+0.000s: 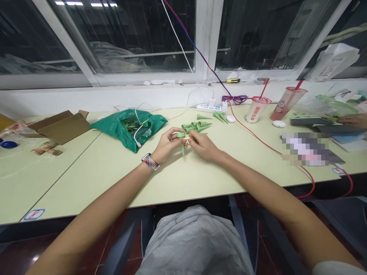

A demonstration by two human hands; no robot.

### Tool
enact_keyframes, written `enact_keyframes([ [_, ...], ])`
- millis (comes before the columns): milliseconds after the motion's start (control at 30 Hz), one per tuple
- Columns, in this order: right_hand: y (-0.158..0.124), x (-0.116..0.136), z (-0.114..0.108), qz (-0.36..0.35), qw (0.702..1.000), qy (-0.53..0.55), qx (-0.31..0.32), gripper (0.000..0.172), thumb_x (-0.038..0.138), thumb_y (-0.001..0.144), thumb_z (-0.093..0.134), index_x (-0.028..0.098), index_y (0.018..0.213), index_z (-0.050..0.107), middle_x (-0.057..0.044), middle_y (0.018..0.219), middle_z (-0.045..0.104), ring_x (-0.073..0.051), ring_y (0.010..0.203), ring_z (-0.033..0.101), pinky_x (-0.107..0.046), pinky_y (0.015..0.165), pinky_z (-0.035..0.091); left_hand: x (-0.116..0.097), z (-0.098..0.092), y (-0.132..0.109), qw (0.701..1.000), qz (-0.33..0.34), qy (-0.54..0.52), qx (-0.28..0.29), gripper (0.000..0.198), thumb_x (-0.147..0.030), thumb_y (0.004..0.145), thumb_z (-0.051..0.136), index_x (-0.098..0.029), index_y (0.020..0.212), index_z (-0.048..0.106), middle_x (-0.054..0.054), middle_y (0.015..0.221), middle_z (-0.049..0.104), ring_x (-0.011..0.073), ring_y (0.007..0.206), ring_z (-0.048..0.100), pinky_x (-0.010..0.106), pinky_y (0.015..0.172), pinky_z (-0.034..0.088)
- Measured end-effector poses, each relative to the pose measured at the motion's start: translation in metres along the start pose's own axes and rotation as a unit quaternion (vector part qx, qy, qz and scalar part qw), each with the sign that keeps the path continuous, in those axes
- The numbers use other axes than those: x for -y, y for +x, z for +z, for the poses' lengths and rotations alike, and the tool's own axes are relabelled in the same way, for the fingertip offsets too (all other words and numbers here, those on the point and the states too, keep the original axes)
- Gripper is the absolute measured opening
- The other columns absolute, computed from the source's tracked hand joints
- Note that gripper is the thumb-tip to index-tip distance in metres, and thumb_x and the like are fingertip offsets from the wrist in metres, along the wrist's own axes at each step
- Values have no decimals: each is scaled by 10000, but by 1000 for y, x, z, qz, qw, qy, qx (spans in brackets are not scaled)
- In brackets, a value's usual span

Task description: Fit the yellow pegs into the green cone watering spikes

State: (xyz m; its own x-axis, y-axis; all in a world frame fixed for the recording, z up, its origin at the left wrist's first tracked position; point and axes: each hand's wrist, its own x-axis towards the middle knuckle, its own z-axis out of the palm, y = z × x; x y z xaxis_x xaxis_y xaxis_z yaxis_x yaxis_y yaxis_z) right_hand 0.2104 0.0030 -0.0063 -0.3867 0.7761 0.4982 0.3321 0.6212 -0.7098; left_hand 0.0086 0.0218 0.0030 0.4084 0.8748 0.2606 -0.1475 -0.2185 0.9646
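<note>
- green cone spike held in the air between both hands above the table edge, tip down, with a small yellow piece at its upper end; fingers hide how they join
- left hand, watch with a multicolour band on the wrist: narrow pinch on the spike
- right hand: fingers closed in a narrow pinch at the yellow piece, touching the left fingers
- pile of similar green cones just past the hands, nothing between; more loose cones beyond it, by a white power strip
- left of the hands: green plastic bag holding green parts, white cable over it, then an open cardboard box
- right: red cable across the pale green table, two plastic drink cups with red straws, white oval object
- far right: a second person's hand on a dark slab, pixelated patch in front
</note>
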Motion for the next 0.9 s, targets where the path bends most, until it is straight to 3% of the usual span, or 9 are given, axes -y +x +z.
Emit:
enact_keyframes([
  [67,3,0,3,14,998,54,11,245,349,1028,441,226,819,473,9,776,610,-166,709,518,-281,682,369,1,0,0,1000,3,17,2,473,-348,780,895,-180,1145,645,17,831,730,171,765,745,306,779,593],
  [200,8,1,7,81,988,127,20,336,358,1042,341,232,755,463,46,599,434,-152,554,419,-268,590,327,0,3,0,1000,9,0,-11,477,-316,772,902,-186,1145,635,16,841,740,174,761,755,294,769,590],
  [300,5,6,5,33,999,-16,-14,327,399,1060,379,221,809,490,5,699,567,-163,627,494,-277,627,314,-1,7,1,997,-18,-76,-18,461,-272,741,910,-186,1111,648,17,851,753,155,736,732,290,755,594],
  [367,1,9,2,-17,988,-148,-39,263,406,1058,427,218,893,508,-34,832,655,-179,695,535,-290,645,296,-3,10,1,992,-41,-117,-26,441,-242,716,911,-183,1079,667,16,835,753,152,737,721,284,747,595],
  [433,-2,10,-1,-45,975,-214,-41,221,385,1061,422,219,940,504,-58,884,681,-191,714,550,-301,642,291,-4,12,1,989,-57,-136,-32,423,-227,707,907,-179,1060,680,17,816,749,153,741,716,281,740,594],
  [567,-1,9,-2,-33,993,-114,-12,219,349,1062,416,232,889,482,-31,879,705,-191,758,604,-291,685,367,-4,12,0,991,-56,-123,-21,439,-228,707,919,-174,1071,679,13,805,746,147,709,713,276,723,591],
  [733,10,5,8,58,994,94,-9,327,363,1051,372,223,775,475,-9,755,622,-183,738,585,-294,713,419,0,8,0,995,-28,-89,-38,486,-252,703,936,-188,1096,658,13,835,757,154,718,735,281,736,601],
  [800,12,6,9,89,991,96,8,344,348,1056,332,222,768,473,-17,746,605,-184,704,565,-295,684,403,2,8,1,994,-28,-93,-50,497,-255,687,944,-192,1085,652,4,820,753,151,706,732,287,737,605],
  [900,8,7,6,61,997,-45,-1,300,382,1073,366,225,846,483,-35,805,638,-201,715,561,-306,688,369,2,10,2,992,-44,-109,-52,494,-252,657,956,-194,1046,656,-9,784,740,149,701,724,290,737,609],
])
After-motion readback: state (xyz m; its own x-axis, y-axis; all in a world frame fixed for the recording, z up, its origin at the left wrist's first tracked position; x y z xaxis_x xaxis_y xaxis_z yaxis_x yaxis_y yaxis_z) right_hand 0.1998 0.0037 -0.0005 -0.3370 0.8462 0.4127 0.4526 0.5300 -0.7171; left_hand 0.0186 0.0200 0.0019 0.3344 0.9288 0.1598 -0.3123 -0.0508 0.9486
